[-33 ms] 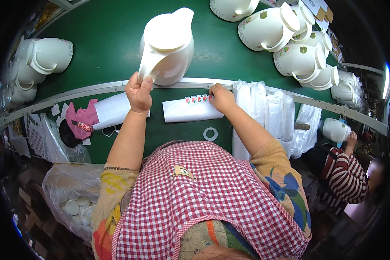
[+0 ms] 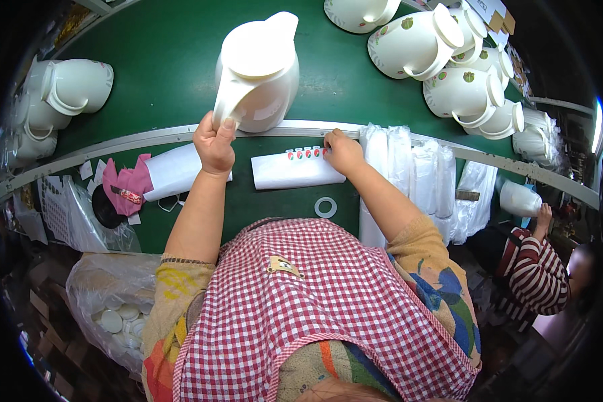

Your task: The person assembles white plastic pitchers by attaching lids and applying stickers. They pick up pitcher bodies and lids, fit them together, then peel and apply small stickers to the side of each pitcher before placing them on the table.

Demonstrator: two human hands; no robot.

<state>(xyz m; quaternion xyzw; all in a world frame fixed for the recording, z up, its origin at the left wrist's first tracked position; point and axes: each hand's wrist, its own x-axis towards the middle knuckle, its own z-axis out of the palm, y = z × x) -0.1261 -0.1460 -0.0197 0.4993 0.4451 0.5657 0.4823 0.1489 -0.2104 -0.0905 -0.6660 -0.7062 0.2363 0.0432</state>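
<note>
My left hand (image 2: 214, 144) is wrapped round the handle of a white jug (image 2: 275, 107) with a spout and a lid. The jug stands upright by the metal edge rail. My right hand (image 2: 344, 154) pinches at the right end of a row of small red-and-green stickers (image 2: 308, 155), which lie along the upper edge of a white roll (image 2: 295, 174). Its fingertips partly hide the last sticker. Below that roll sits a grey-white ring of tape (image 2: 325, 207).
Several patterned jugs (image 2: 409, 47) lie at the far right; more white jugs (image 2: 84, 86) are at the left. Clear plastic sleeves (image 2: 388, 161) lie right of my hand. A pink cloth (image 2: 124, 184) rests left. A co-worker in a striped sleeve (image 2: 539, 275) holds another jug (image 2: 518, 199).
The jug in the co-worker's hand has turned, and its printed pattern no longer shows. My own hands and my jug have not visibly moved.
</note>
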